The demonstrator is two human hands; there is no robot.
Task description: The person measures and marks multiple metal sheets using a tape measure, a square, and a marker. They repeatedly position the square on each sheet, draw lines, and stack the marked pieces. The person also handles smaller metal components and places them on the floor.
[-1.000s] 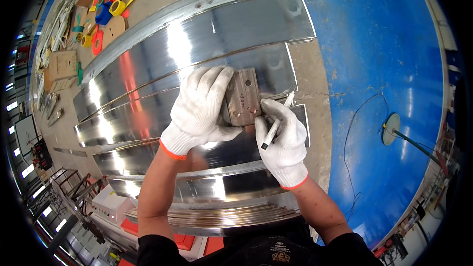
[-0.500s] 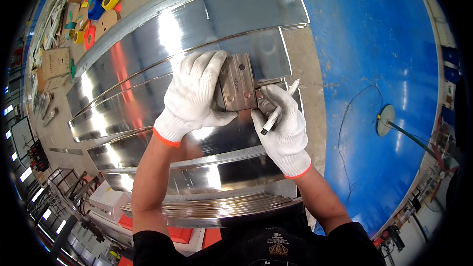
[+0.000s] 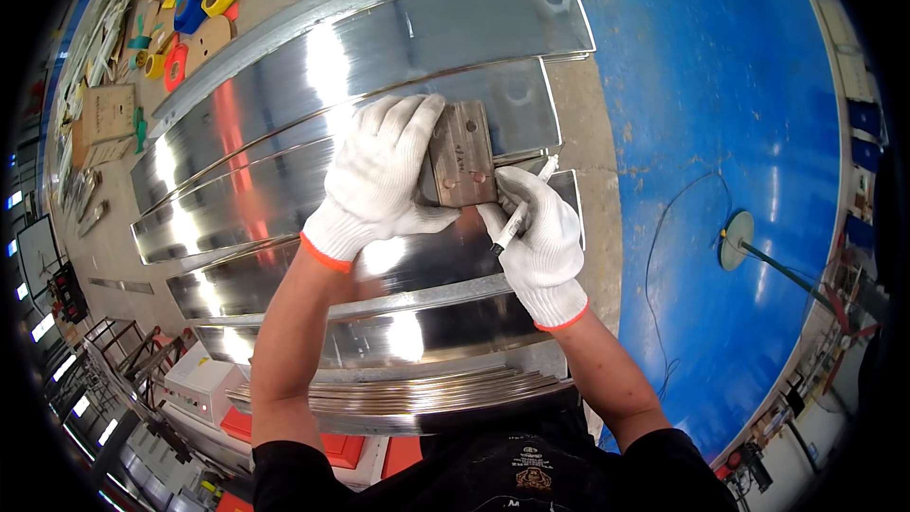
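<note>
Both hands wear white knit gloves with orange cuffs. A brown-grey metal block (image 3: 462, 159) with drilled holes and faint marks on its face is held over the shiny sheets. My left hand (image 3: 384, 161) is closed around its left side, the thumb along its lower edge. At the block's lower right corner is my right hand (image 3: 538, 237), its fingers curled round a white marker pen (image 3: 517, 221) with a dark tip pointing down and left. The right fingertips are close to the block's corner; whether they press on it is partly hidden. Beneath lie long polished metal strips (image 3: 284, 123), overlapping in layers.
Rolls of coloured tape (image 3: 216, 2) and a cardboard box (image 3: 109, 114) lie at the far left. To the right are a blue floor (image 3: 701, 66), a thin cable and a round-based stand (image 3: 737, 239). A stack of thin strips (image 3: 408, 396) is close to my body.
The block and both hands have shifted only slightly in view, and my right hand has moved a little to the left. The holds on block and pen are the same.
</note>
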